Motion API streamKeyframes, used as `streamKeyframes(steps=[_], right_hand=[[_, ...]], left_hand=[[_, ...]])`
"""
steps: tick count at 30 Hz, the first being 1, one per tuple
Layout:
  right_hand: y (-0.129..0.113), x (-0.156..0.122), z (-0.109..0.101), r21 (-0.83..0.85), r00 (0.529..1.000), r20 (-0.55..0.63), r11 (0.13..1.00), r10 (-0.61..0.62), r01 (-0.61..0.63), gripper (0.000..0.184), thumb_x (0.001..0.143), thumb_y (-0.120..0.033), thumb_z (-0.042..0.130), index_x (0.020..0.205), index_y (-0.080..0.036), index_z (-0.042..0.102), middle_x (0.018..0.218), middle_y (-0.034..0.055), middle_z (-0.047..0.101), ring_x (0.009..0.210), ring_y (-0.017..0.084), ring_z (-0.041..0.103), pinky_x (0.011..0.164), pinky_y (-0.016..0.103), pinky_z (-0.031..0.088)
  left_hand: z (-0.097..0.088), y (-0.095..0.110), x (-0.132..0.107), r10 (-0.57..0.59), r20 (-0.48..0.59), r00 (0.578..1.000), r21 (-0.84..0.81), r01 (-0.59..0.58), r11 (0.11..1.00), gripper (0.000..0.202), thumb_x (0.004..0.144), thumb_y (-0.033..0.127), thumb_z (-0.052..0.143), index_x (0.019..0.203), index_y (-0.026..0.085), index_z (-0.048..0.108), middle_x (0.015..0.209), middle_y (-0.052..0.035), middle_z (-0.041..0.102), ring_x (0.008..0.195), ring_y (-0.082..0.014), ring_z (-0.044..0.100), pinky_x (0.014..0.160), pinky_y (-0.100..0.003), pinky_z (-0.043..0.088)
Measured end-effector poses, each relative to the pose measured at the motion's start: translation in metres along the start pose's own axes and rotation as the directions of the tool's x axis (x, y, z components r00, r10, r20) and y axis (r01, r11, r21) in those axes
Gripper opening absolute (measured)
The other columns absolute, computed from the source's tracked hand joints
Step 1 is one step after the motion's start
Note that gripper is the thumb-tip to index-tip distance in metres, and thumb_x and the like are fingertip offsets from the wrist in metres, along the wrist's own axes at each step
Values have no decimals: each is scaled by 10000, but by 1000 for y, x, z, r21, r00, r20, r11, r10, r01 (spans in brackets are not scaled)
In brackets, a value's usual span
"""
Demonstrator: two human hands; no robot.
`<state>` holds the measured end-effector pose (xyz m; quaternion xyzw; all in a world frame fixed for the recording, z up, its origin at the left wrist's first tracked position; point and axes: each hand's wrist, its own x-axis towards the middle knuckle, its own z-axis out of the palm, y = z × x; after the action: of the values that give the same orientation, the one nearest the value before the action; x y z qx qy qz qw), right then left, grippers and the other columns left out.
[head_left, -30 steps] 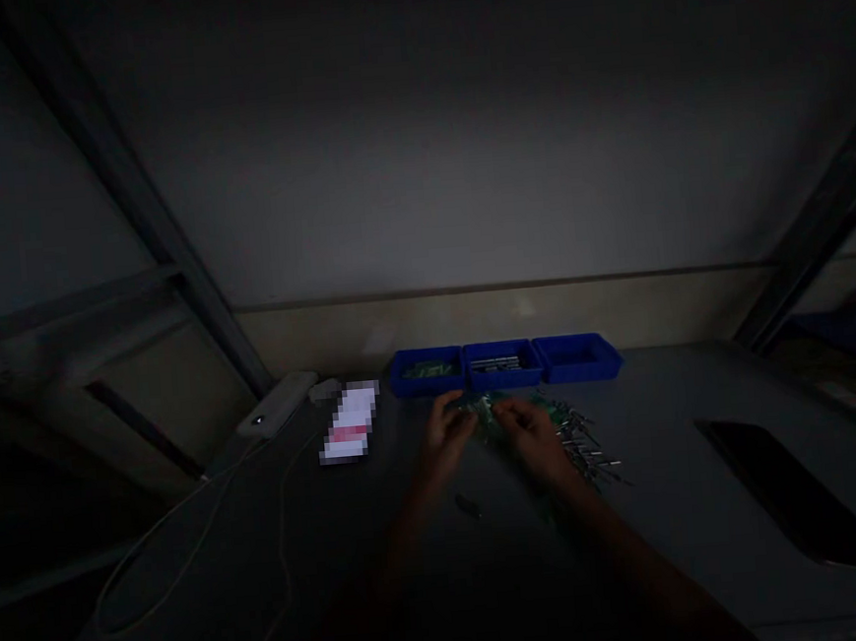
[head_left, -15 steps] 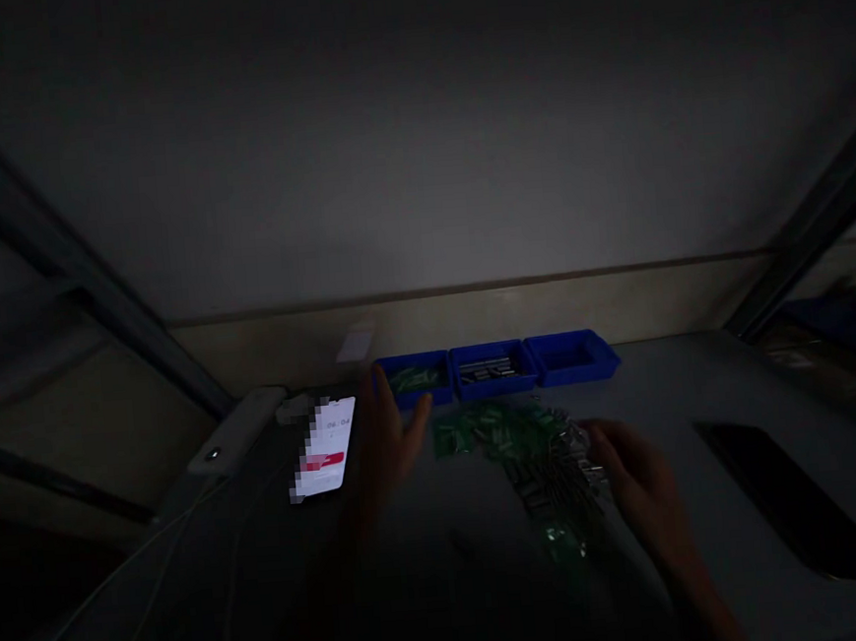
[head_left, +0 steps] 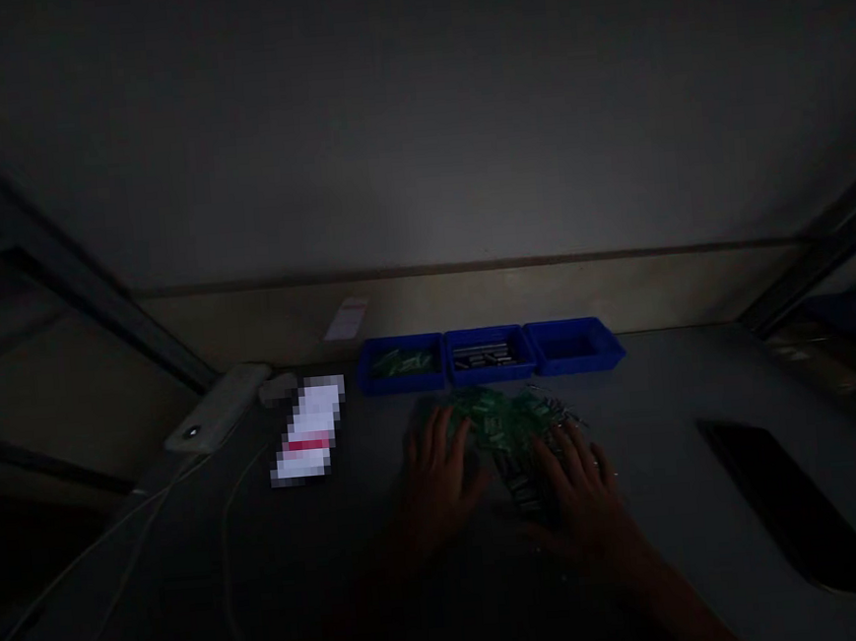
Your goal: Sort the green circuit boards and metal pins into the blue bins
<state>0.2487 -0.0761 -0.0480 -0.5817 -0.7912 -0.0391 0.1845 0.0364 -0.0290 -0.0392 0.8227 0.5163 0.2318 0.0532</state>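
A loose pile of green plastic packets [head_left: 499, 423] and small metal pins [head_left: 519, 481] lies on the dark tabletop. My left hand [head_left: 440, 478] is palm down at the pile's left side, its fingers spread over the edge of the green packets. Across the right part of the pile lies my right hand [head_left: 582, 491], fingers apart, covering some of the metal pieces. Behind the pile stand three blue bins in a row: the left bin [head_left: 404, 386] has green packets in it, the middle bin [head_left: 492, 375] metal rods and pins, and the right bin [head_left: 577, 360] shows no contents.
A lit phone [head_left: 309, 433] lies to the left, near a white power strip [head_left: 220, 411] with pale cables. At the right is a flat black object [head_left: 799, 509]. Metal posts frame both sides, and a wall [head_left: 460, 160] rises behind. The light is dim.
My left hand has come down from near the left bin to the pile's left side. My right hand has moved left, from the pile's edge onto it, fingers now spread.
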Motion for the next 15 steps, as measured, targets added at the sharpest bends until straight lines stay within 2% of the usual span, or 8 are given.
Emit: streamKeyframes(steps=[2, 5, 8, 10, 15], right_hand=[[1, 28, -2, 35, 1000, 29, 999, -13, 12, 896, 714, -696, 469, 1410, -161, 288, 1427, 183, 339, 1343, 383, 201, 1021, 608, 183], [-1, 55, -1, 90, 993, 114, 996, -26, 16, 727, 800, -607, 432, 1367, -156, 364, 1379, 163, 419, 1337, 345, 241, 1041, 587, 169], [-2, 62, 2, 158, 983, 173, 987, -60, 32, 624, 805, -525, 492, 1319, -178, 428, 1341, 152, 467, 1292, 321, 337, 1037, 562, 212], [-1, 62, 3, 204, 982, 168, 978, -80, 45, 575, 801, -465, 529, 1295, -181, 451, 1317, 144, 493, 1257, 297, 391, 1031, 530, 249], [3, 67, 4, 287, 987, 132, 957, -86, 45, 306, 840, -316, 531, 1117, -194, 573, 1135, 102, 624, 1082, 235, 551, 932, 423, 390]], left_hand=[[3, -3, 14, -7, -20, 1000, -41, 6, 999, 561, 835, 428, 493, 1329, 180, 395, 1424, -154, 341, 1337, -314, 247, 1046, -562, 254], [4, -8, 25, 20, -36, 999, -147, -25, 989, 496, 807, 375, 552, 1264, 201, 471, 1352, -124, 437, 1298, -288, 323, 1039, -512, 311], [1, -12, 25, 42, -6, 999, -244, -42, 969, 383, 790, 309, 579, 1164, 229, 559, 1294, -96, 497, 1219, -265, 427, 1014, -465, 369], [-3, -14, 23, 56, 27, 998, -276, -46, 960, 345, 784, 286, 582, 1126, 245, 589, 1279, -86, 511, 1182, -261, 461, 999, -458, 388], [-6, -13, 22, 156, 81, 984, -243, -133, 961, 424, 756, 277, 616, 1178, 291, 566, 1364, -59, 434, 1248, -284, 381, 1026, -483, 345]])
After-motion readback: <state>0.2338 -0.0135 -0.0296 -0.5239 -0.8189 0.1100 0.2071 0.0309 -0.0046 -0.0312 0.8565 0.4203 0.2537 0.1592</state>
